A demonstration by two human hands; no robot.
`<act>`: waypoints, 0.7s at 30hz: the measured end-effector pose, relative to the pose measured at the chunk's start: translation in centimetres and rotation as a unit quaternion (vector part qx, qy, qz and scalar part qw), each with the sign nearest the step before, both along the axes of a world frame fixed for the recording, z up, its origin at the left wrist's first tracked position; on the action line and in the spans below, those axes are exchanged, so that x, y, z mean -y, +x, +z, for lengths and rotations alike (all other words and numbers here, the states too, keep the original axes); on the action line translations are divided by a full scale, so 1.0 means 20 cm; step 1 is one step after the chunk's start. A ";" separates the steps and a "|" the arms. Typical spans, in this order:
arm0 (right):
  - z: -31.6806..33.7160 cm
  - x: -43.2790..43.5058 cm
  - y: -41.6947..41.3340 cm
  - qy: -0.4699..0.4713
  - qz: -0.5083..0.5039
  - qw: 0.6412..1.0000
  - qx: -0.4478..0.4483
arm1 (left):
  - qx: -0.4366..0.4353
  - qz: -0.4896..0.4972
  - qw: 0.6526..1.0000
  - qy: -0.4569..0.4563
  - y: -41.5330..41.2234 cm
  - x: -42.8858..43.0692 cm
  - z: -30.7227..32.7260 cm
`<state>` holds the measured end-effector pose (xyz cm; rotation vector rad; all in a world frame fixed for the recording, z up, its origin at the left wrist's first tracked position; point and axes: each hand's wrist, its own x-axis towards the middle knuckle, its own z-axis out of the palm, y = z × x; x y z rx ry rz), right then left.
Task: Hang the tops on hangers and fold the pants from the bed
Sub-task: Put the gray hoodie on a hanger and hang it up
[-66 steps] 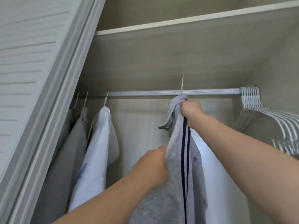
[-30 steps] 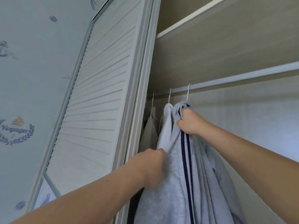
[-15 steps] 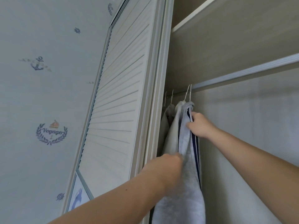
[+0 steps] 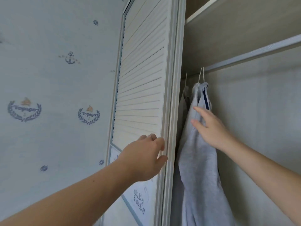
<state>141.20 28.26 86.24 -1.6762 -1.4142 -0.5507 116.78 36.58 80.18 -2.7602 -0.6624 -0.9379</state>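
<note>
A grey top with a dark blue stripe (image 4: 197,168) hangs on a white hanger (image 4: 203,75) from the closet rail (image 4: 254,53), pushed to the far left beside two other hung tops (image 4: 193,101). My right hand (image 4: 210,126) is open, fingers spread, just off the grey top's upper part. My left hand (image 4: 146,155) is open in front of the louvered closet door's edge (image 4: 169,111), holding nothing. The bed and the pants are out of view.
The white louvered door (image 4: 141,79) covers the closet's left part. A shelf (image 4: 244,18) runs above the rail. Wallpaper with anchors and "Voyager" crests (image 4: 88,114) fills the left. The closet's back wall (image 4: 260,119) shows to the right of the hung tops.
Both hands have let go of the grey top, which now hangs free at the rail's left end. My left hand moved left to the door's edge; the view turned left.
</note>
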 end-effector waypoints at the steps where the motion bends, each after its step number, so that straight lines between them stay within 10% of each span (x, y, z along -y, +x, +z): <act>1: -0.06 0.02 -0.11 -0.017 0.017 1.000 0.013 | -0.005 0.020 1.000 0.008 -0.11 0.01 -0.03; 12: -0.73 0.08 -1.56 -0.182 0.180 0.956 0.145 | -0.010 0.247 0.966 -0.073 -1.63 0.27 -0.61; 21: -1.31 0.12 -2.72 -0.266 0.379 0.856 0.231 | 0.029 0.480 0.859 -0.178 -2.79 0.87 -1.30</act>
